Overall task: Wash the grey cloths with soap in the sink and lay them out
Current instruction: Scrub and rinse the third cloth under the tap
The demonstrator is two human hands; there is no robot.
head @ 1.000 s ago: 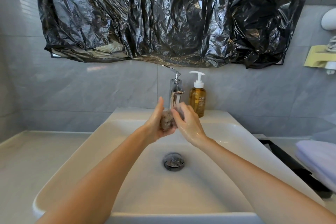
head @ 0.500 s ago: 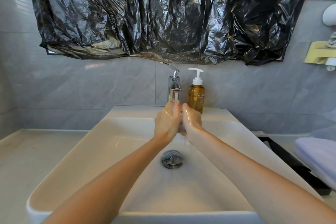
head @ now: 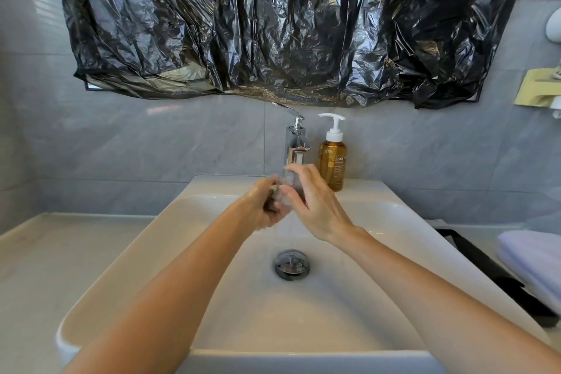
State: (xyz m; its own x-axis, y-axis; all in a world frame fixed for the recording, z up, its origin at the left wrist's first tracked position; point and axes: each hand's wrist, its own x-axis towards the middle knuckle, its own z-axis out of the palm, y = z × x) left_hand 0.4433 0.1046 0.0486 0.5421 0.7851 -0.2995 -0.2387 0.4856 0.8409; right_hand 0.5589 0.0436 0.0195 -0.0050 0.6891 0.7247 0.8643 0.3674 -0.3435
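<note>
Grip: left hand (head: pixel 258 211) and right hand (head: pixel 318 209) curl round balled grey cloth (head: pixel 289 183) under tap (head: pixel 296 147) | cloth: soft, light, wet, likely slippy | best hold: whole ball

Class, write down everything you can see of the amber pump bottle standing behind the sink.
The amber, see-through, plastic-looking pump bottle has a round body, rounded shoulders and a white pump head whose spout points left. Pale lettering on it begins "BODY"; the rest is unreadable. It stands upright on the white sink's back ledge, just right of the chrome tap. Nothing is seen gripping it.
</note>
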